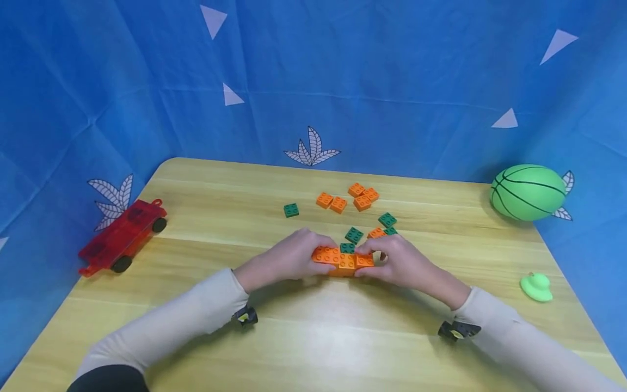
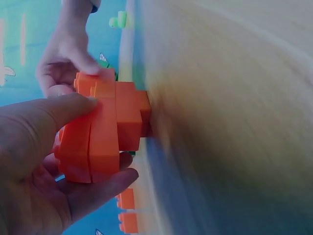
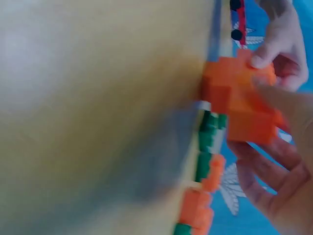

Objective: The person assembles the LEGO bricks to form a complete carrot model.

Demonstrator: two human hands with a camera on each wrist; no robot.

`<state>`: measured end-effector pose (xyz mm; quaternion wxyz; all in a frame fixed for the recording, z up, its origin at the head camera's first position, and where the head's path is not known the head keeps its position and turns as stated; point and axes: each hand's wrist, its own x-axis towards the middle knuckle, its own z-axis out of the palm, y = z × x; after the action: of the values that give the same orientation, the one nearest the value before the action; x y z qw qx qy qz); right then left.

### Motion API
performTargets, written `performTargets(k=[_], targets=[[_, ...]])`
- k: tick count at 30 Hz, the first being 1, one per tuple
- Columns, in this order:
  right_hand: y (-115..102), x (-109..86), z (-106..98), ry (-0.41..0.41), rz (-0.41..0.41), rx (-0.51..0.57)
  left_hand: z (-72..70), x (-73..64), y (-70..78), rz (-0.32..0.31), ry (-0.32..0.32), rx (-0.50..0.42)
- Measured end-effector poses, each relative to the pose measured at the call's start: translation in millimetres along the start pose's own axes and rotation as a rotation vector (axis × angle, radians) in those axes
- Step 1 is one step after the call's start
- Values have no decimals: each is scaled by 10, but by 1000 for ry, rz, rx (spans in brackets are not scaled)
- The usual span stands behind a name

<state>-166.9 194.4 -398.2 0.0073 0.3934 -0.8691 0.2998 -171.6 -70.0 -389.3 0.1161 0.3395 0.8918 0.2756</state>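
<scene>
Both hands are on a built block of orange toy bricks (image 1: 346,263) in the middle of the table. My left hand (image 1: 300,255) grips its left end, thumb on the near side and fingers behind. At the right end, my right hand (image 1: 398,262) pinches an orange brick between thumb and fingers. Seen from the left wrist, the orange block (image 2: 105,132) is stepped, wide on top and narrower toward the table. The right wrist view shows the same block (image 3: 252,122) held from both ends. A green brick (image 1: 347,248) lies just behind it.
Loose orange bricks (image 1: 362,203) and green bricks (image 1: 354,235) lie behind the hands, with one green brick (image 1: 291,210) farther left. A red toy wagon (image 1: 122,237) stands at the left edge. To the right are a green ball (image 1: 528,193) and a green toy duck (image 1: 536,287).
</scene>
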Motion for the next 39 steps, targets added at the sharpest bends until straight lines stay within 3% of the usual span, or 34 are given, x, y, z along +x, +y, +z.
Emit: performTargets(k=[4, 10, 15, 22, 29, 39], targets=[[5, 138, -178, -41, 55, -9, -1, 3, -12, 16, -8, -15], [164, 551, -366, -52, 228, -53, -40, 26, -14, 10, -8, -15], [340, 838, -266, -85, 303, -75, -26, 36, -28, -9, -37, -41], [493, 1091, -128, -107, 373, -116, -9, 54, -33, -35, -53, -64], [570, 1244, -65, -179, 444, -130, -2, 63, -20, -53, -59, -50], [608, 1308, 55, -197, 439, -191, 8, 76, -16, -33, -60, -29]])
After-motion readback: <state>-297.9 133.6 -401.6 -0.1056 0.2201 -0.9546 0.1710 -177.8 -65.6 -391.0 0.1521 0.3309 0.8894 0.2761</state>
